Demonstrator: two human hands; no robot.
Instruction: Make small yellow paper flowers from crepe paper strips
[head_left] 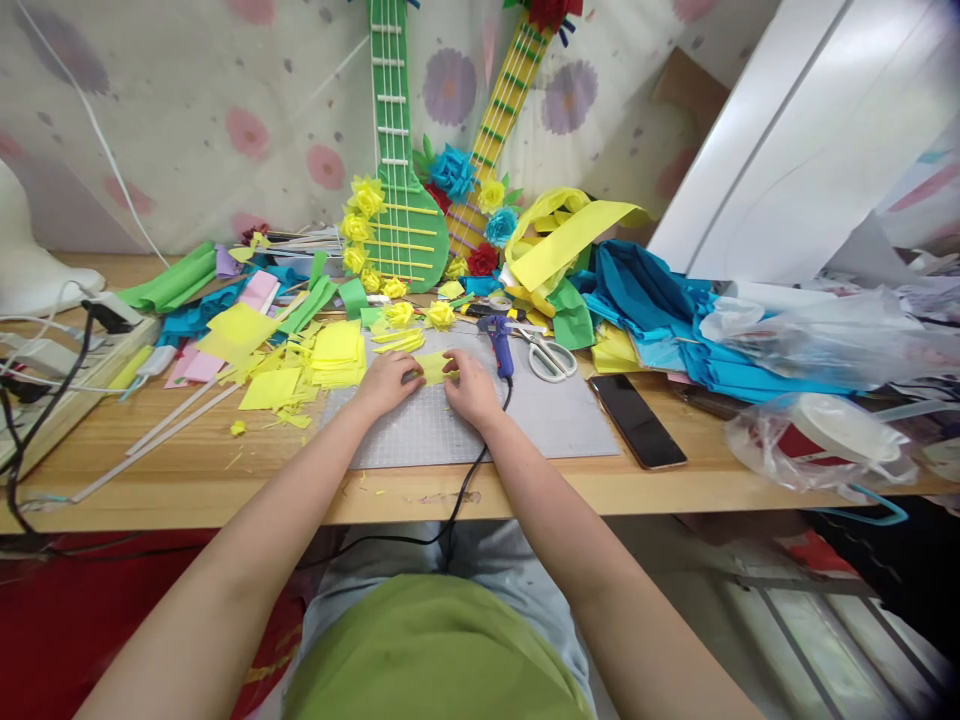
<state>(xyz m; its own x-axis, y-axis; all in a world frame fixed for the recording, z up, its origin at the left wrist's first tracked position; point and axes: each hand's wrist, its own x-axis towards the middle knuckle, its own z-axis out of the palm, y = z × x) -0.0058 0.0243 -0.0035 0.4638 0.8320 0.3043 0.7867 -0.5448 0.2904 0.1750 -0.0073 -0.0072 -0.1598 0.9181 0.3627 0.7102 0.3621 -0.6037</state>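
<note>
Between my hands, above the grey cutting mat [555, 425], is a small piece of yellow paper [432, 368]. Its left end is pinched in the fingers of my left hand [388, 383], and its right end in those of my right hand [472, 386]. Just beyond lie folded yellow strips [397, 340] and yellow paper flowers [439, 315]. A blue glue gun [499, 345] rests right of my right hand, its cord running down over the desk edge. White-handled scissors [551, 357] lie beside it. Left of my left hand sits a stack of yellow paper squares [337, 352].
A green paper lute [409, 225] and a yellow one [499, 120] lean on the wall. A phone [639, 420] lies right of the mat, near a bagged cup [825, 440] and blue crepe paper [652, 300]. A power strip [75, 390] stands left.
</note>
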